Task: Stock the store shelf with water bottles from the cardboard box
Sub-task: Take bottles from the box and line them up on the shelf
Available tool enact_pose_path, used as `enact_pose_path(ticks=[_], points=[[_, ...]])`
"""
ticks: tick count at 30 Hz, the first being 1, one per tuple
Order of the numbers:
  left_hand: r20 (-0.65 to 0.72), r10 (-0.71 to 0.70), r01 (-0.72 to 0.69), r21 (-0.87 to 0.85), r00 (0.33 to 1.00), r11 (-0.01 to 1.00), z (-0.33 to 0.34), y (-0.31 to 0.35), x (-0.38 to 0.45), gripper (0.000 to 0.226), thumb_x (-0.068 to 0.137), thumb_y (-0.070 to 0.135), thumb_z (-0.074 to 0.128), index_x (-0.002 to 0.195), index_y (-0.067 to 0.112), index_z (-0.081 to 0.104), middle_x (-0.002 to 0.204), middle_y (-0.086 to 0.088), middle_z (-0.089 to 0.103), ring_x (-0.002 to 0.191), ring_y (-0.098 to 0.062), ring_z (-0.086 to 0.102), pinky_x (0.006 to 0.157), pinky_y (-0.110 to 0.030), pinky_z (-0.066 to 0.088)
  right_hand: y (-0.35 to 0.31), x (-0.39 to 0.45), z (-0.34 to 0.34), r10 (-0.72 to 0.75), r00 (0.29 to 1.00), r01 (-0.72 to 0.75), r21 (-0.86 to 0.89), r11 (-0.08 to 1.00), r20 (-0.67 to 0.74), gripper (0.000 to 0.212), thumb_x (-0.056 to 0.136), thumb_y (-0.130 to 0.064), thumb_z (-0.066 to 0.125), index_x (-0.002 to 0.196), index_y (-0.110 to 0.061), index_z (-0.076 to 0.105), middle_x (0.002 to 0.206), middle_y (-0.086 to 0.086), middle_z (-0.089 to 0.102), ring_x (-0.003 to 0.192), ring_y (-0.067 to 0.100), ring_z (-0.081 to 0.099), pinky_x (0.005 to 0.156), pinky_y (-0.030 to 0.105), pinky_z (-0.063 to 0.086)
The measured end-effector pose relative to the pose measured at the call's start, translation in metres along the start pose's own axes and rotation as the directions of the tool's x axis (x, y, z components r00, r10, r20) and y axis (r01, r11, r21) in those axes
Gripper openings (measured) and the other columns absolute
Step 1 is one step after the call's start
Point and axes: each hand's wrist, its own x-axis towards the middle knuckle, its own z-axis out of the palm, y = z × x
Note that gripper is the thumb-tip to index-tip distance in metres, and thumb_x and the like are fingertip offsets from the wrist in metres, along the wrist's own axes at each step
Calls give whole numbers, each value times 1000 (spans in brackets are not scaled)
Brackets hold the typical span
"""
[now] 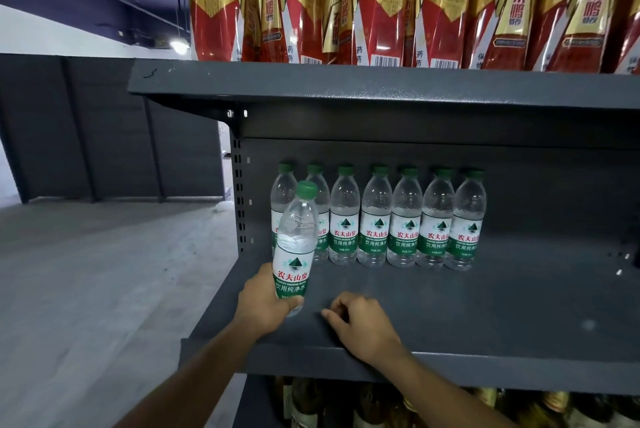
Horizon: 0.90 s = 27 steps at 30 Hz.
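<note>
Green-capped water bottle (295,247) stands tilted in the left hand (265,303), whose fingers wrap its base below the label, just in front of the row of seven bottles (377,220) at the back of the grey shelf (485,306). Right of that row's near end, the right hand (360,323) hovers loosely curled, holding nothing.

red and gold drink bottles (381,2) crowd the upper tier, dark bottles (311,403) stand below, grey concrete floor (104,272) at left.
</note>
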Motion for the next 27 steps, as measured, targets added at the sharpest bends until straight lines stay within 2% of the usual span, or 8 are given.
enact_pose_path(ticks=[4,9,19,27], points=[[-16,-42,41,-69,999,997,3,-7,8,60,72,25,81,122,12,49,122,-7,62,109,-26,59,92,-36,49,3,2,1,19,1000,-19,3,1000,3,28,88,-48,56,79,-21,60,85,-4,65,89,16,57,77,29,49],[-29,-97,92,-146,995,985,4,-16,20,57,75,21,79,123,12,49,122,-7,62,107,-26,59,93,-37,48,4,3,5,34,999,-34,-98,995,-5,27,89,-45,55,100,-21,61,106,1,63,107,21,50,87,28,44],[-51,-118,108,-170,992,980,13,-19,47,60,77,18,77,126,10,44,123,-10,61,109,-29,59,91,-37,46,3,2,6,-16,1000,19,-188,982,19,26,91,-38,50,101,-19,64,112,0,61,110,21,48,94,29,42],[-29,-109,99,-247,994,964,18,-23,70,59,76,13,78,125,12,46,121,-8,62,106,-24,59,91,-35,47,3,2,6,-30,1000,31,-212,977,9,27,90,-38,48,102,-20,63,111,-1,60,110,20,47,95,28,38]])
